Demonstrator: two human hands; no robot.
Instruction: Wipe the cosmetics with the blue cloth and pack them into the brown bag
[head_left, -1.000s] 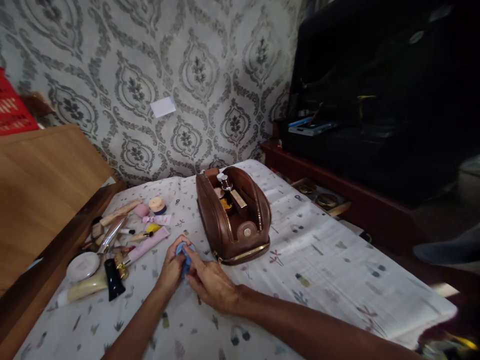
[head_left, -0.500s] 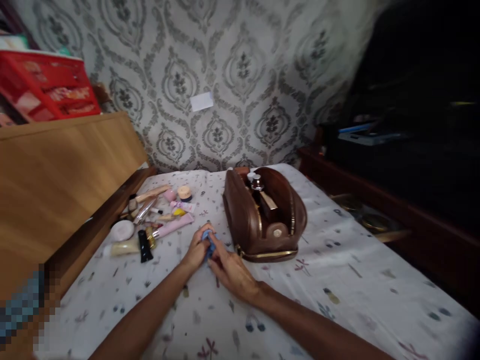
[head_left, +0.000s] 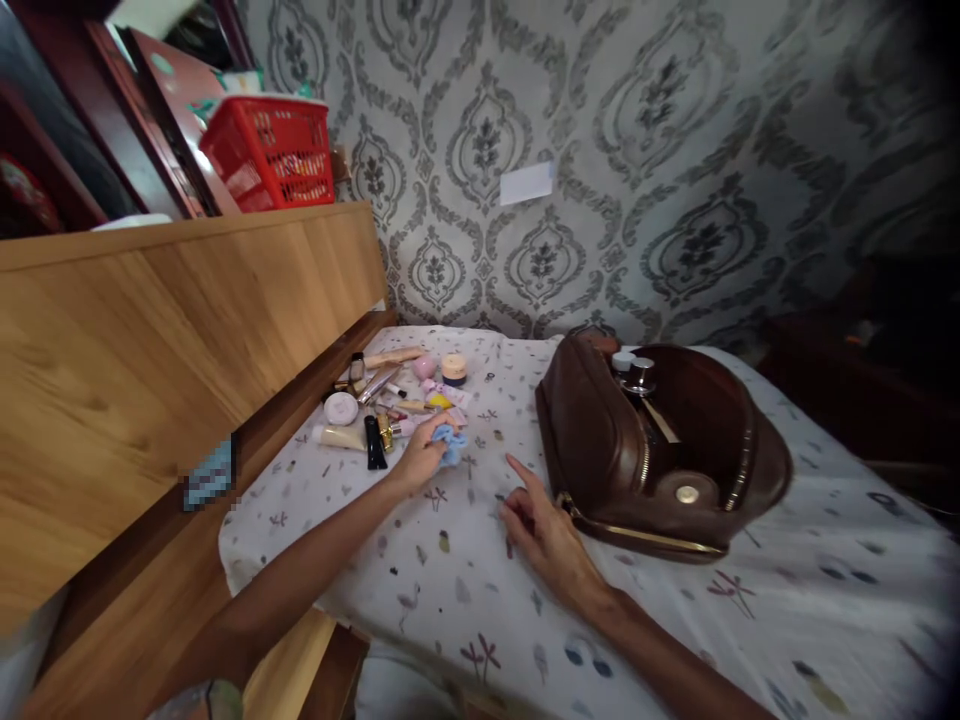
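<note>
While the left arm stretches forward across the bed, nearly straight from the elbow, the left hand lies palm-down at the edge of a scatter of cosmetics. Its fingers are pressed together around a small blue cloth, which bunches out past the fingertips and rests on the patterned sheet. The blue cloth sits just beside a black tube and a cream tube, with a round white compact and a small jar a little further towards the wall.

The right arm comes in from the lower right at a slant, wrist low on the sheet. The right hand rests palm-down and holds nothing: the index finger is stretched out and points up and to the left, while the other fingers are loosely bent against the fabric. It lies just beside the near end of a brown toiletry bag, not touching it as far as can be seen. The two hands are apart, with bare sheet between them.

The bag stands on the sheet with its zip open, and bottle caps show in the opening. A wooden panel runs along the left side of the bed, with a red basket above it. A white slip is stuck to the patterned wallpaper behind.
</note>
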